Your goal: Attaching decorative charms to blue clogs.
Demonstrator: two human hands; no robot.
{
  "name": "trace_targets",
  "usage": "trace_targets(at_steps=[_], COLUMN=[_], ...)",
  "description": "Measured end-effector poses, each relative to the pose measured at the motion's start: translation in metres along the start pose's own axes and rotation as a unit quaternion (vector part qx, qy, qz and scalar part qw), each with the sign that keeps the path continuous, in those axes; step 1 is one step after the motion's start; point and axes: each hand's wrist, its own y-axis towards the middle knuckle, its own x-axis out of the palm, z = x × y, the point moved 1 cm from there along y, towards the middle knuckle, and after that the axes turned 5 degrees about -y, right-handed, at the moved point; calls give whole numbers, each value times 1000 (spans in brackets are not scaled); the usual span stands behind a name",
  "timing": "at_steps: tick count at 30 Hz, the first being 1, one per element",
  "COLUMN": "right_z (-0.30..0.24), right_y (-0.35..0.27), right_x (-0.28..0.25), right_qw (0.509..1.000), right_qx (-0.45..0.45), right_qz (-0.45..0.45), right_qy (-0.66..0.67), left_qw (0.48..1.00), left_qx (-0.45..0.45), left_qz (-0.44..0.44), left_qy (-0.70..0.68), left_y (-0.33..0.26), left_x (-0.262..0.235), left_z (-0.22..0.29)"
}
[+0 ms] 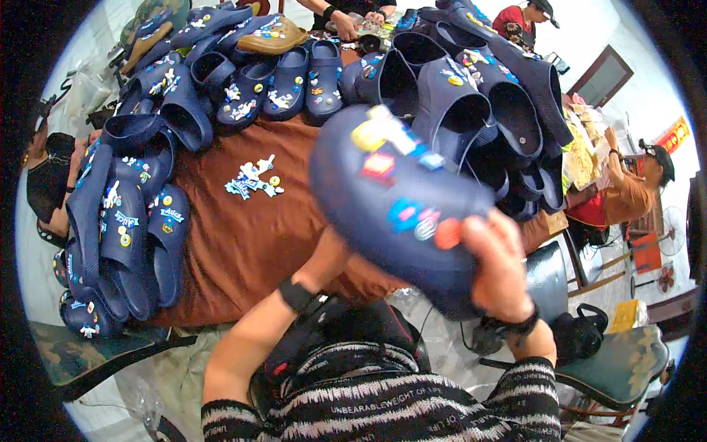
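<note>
Head view: right hand (499,261) clasps one end of a blurred navy clog (398,202), held above a brown cloth (221,258). Left hand (333,250) is mostly hidden behind the clog; its openness and hold cannot be told. Loose charms (254,179) lie on the cloth.

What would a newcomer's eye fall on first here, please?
Probably the blurred navy clog in the middle, gripped by the right hand. Then the charms heaped on the brown cloth, to the clog's left, and more clogs piled along the cloth's left and far sides.
</note>
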Motion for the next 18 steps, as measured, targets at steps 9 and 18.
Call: trace_targets(at_steps=[9,18], right_z=[145,191], right_y=[28,19], right_x=[101,138], right_qw=[995,934], right_qx=[69,133], right_qz=[-72,-307], right_qy=[22,-129], left_qw=[764,827], left_qx=[-339,-373], left_qz=[388,383], left_qy=[-389,-173], left_y=[-117,-167], left_x=[-59,-50], left_z=[85,60])
